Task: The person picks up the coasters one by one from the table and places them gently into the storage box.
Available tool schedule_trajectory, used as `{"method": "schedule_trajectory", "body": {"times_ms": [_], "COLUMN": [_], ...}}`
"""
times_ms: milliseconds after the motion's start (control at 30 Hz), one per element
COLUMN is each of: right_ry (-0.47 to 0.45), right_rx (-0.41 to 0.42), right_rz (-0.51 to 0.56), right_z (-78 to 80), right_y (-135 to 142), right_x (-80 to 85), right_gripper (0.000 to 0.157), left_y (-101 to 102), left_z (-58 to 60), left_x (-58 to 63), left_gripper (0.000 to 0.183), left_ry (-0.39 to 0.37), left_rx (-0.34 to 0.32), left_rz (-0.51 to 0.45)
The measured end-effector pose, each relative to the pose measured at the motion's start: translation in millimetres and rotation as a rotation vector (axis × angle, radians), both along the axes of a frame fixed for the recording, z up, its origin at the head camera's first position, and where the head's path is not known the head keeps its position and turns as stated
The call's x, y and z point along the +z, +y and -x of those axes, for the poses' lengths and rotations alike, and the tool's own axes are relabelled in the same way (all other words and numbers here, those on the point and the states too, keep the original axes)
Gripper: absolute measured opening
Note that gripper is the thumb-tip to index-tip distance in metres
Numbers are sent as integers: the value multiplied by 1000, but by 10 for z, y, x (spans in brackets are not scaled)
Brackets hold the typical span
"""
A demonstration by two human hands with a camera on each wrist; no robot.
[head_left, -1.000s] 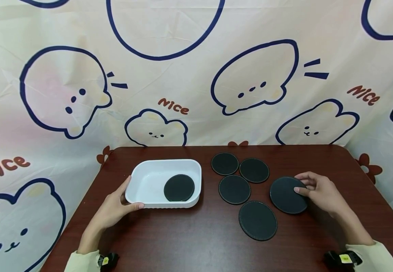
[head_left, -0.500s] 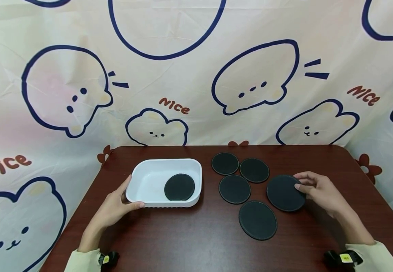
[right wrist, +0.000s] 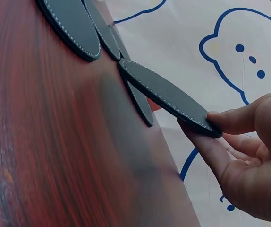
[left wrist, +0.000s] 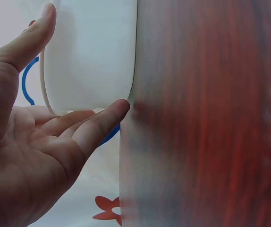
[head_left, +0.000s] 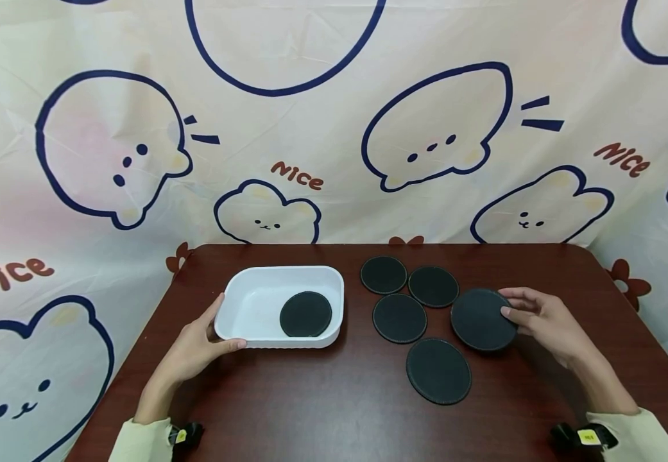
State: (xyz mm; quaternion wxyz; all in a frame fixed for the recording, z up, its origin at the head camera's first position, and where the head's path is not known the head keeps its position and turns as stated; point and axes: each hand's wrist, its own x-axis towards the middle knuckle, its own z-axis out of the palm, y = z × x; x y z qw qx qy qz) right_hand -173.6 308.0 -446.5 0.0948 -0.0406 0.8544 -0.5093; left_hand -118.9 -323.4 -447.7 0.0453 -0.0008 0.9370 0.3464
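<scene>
In the head view my left hand [head_left: 192, 343] grips the left end of a white plastic tray [head_left: 247, 311], thumb at the front rim and fingers along the side. Inside the tray, toward its right, lies a black round coaster [head_left: 306, 314]. Between thumb and fingers, my right hand [head_left: 550, 324] pinches another black coaster [head_left: 482, 319] by its right edge. The right wrist view shows this held coaster [right wrist: 168, 92], with pale edge stitching, tilted and raised off the table. The left wrist view has the tray's outer wall [left wrist: 93, 52] against my left fingers.
Several more coasters lie flat on the brown table [head_left: 310, 410], among them a back-left one [head_left: 383, 274], one behind the held coaster [head_left: 433, 286], a middle one [head_left: 400, 318] and a front one [head_left: 439, 371]. A patterned cloth [head_left: 334, 128] hangs behind the table.
The coaster in my right hand has shifted slightly left and away from me. My left hand stays on the tray. The head view has tilted down a little.
</scene>
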Motion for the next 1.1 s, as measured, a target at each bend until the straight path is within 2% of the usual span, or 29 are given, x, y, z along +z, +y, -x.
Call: {"method": "schedule_trajectory", "body": {"times_ms": [367,667,1100], "right_ry": [-8,-53,-103], "right_rx": [44,77,106], "right_rz": [148,280,327], "right_z": [23,23,73], "right_y": [-140,-396,-785], "right_x": [82,28,-5], "right_gripper": [56,59,57], "left_y": [-10,-23,0], "left_z": [5,7,5], "left_x": [41,25,7], "left_gripper": [126,125,124], "left_ry": [10,11,1], "left_rx": [3,-1,1], "left_rz": [0,-3,-10]}}
